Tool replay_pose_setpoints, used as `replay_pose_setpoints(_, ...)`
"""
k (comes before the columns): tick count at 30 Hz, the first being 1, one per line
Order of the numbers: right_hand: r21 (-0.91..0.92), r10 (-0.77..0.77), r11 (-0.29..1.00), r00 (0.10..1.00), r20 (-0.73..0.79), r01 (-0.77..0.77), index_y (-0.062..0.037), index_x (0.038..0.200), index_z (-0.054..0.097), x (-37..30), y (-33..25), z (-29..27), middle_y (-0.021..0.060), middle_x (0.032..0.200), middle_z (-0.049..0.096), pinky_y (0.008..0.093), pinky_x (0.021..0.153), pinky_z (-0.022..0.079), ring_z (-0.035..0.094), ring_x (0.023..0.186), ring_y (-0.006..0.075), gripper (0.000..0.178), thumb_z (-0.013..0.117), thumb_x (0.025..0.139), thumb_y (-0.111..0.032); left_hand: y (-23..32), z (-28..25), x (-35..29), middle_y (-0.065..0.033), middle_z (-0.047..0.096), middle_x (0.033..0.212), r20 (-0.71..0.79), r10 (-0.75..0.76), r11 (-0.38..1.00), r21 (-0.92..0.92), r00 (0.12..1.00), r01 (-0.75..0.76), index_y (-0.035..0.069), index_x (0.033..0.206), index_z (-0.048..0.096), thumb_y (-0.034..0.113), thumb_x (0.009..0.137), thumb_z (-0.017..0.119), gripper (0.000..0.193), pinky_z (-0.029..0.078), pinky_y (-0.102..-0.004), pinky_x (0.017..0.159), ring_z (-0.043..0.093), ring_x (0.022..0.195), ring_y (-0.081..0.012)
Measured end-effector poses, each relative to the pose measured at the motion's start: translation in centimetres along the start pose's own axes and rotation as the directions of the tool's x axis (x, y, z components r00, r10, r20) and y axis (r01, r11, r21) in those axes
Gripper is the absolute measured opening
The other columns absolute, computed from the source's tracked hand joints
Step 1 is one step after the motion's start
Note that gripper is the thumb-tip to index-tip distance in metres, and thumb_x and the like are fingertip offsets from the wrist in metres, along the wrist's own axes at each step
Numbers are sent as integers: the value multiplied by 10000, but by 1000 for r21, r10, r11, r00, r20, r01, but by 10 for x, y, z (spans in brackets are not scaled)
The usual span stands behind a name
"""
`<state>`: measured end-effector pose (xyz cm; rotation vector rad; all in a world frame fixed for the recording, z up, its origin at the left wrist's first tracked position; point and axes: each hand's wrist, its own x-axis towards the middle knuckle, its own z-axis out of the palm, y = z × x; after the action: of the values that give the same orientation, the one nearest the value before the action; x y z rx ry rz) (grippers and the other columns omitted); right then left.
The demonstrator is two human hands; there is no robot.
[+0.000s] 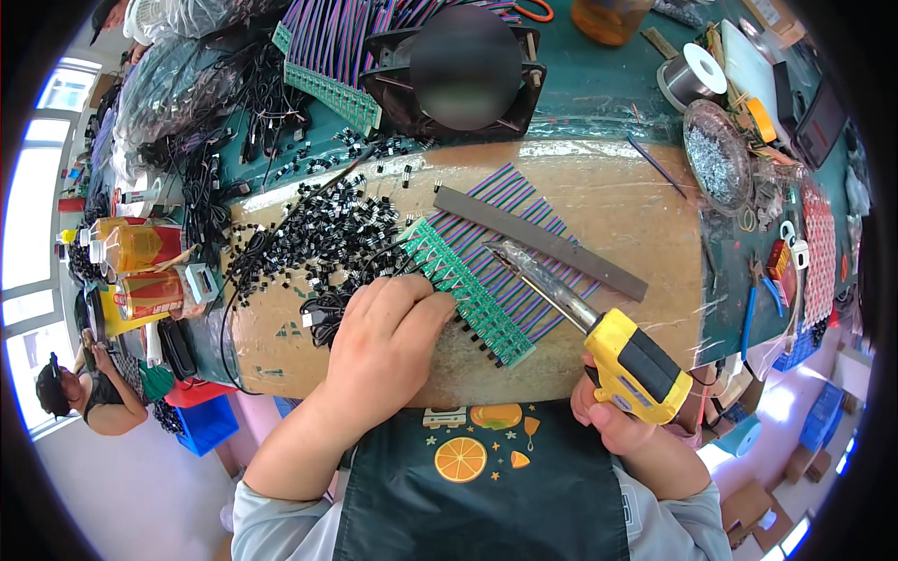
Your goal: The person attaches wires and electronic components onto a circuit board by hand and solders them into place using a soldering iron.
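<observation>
My right hand (613,423) is wrapped round the handle of a yellow and black soldering gun (636,369). Its metal tip reaches up and left, over multicoloured ribbon wires (510,201) joined to a row of green circuit boards (477,304). A flat grey-brown bar (552,245) lies across those wires. My left hand (391,323) is closed at the near left edge of the boards, fingers curled and pressed together; what they pinch is hidden. Small black connectors poke out along the boards' near edge. Close to the left hand lies a coiled black cable (323,318).
A heap of small black parts (327,234) covers the mat's left side. Behind stand a black fan (449,70) and more wired boards (327,93). At right are a solder spool (697,75), a dish of silvery bits (716,154) and blue-handled pliers (751,313). Another person (94,383) sits far left.
</observation>
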<state>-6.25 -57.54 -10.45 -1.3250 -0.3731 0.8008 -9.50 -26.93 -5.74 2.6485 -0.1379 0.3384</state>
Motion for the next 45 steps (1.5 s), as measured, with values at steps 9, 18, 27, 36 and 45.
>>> replay_pose_setpoints(9,-151,186,971,982,-25,-187,-91,792,605,-6,-16,0,33,682,552,341,554,435,544,603,222,176,729,854,-199,-6,1,7,-89,621,923,94,30,999,24,995,-33,53,976,676,8,758,704,224,499,-379,741,619,818,-279)
replay_pose_setpoints(18,-294,137,946,991,-6,-133,-120,749,561,-13,-14,-2,38,695,565,355,560,448,568,623,248,175,728,797,-136,-8,2,8,-91,638,934,115,26,1000,-10,993,-25,51,982,681,19,780,693,205,511,-388,758,631,832,-282)
replay_pose_setpoints(27,-142,238,960,970,-55,-243,-85,821,590,-13,-23,4,40,712,554,328,560,431,549,616,208,168,752,807,-128,-11,1,8,-79,637,939,112,56,998,-23,992,-53,41,1008,694,16,758,711,252,533,-374,733,642,824,-269)
replay_pose_setpoints(36,-188,232,952,970,-78,-242,-63,884,609,-11,-23,8,46,742,571,323,580,451,568,638,197,159,747,820,-111,-13,4,6,-90,623,947,105,141,990,3,984,-142,16,1038,691,1,712,713,328,544,-356,729,638,817,-260)
replay_pose_setpoints(45,-96,231,966,967,-103,-241,-35,927,608,-9,-24,11,55,774,596,307,596,464,584,654,182,179,741,815,-76,-12,5,6,-93,622,961,94,161,986,24,982,-164,6,1043,688,-2,713,707,331,542,-349,720,637,818,-256)
